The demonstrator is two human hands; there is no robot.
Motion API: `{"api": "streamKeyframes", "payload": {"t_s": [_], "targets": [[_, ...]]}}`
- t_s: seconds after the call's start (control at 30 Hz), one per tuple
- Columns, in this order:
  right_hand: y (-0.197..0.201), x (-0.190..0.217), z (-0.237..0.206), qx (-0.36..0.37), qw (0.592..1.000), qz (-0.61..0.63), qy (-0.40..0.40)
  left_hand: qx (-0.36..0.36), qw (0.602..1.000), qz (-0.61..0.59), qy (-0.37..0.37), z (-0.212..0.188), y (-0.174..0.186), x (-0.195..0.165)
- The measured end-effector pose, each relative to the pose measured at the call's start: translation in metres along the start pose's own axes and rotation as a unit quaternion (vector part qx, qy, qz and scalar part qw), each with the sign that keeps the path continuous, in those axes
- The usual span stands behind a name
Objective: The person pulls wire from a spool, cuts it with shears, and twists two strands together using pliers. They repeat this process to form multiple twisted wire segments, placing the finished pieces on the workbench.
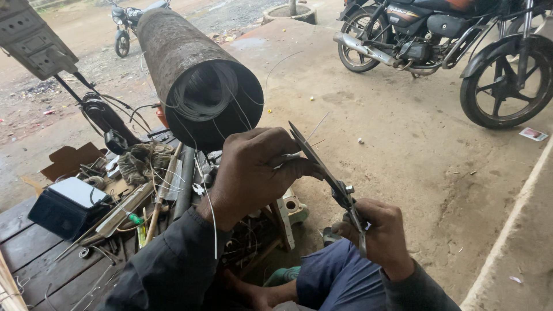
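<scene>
Wire coil (pixel 203 92) inside rusty pipe (pixel 190 63)

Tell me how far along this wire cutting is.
Done: loose wire pieces already lie on the wooden bench. In hand: the left hand pinches a thin wire at the blades of the shears, which the right hand grips. Left: a coil of wire sits inside the rusty pipe.

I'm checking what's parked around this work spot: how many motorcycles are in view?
3. One motorcycle stands at top centre-right, another is cut off at the right edge, and a third stands far off at top left. Others may lie outside the frame.
</scene>
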State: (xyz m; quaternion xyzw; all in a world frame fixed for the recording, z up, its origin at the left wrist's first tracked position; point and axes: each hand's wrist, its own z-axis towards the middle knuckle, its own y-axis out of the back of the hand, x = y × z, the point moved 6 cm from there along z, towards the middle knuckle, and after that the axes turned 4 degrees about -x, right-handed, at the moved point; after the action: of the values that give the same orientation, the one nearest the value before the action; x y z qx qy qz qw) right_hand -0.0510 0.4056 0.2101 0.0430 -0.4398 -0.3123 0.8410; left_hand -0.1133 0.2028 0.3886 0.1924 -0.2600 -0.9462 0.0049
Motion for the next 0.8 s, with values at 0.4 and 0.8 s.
{"api": "streamKeyframes", "payload": {"t_s": [0.4,0.8], "targets": [[-0.013,0.002,-0.006,0.023,0.999,0.047,-0.011,-0.017,1.000,0.017,-0.016,-0.012,0.006,0.001],[-0.030,-0.005,-0.016,0.016,0.998,0.061,-0.020,-0.038,0.998,0.033,-0.027,-0.024,0.009,0.006]]}}
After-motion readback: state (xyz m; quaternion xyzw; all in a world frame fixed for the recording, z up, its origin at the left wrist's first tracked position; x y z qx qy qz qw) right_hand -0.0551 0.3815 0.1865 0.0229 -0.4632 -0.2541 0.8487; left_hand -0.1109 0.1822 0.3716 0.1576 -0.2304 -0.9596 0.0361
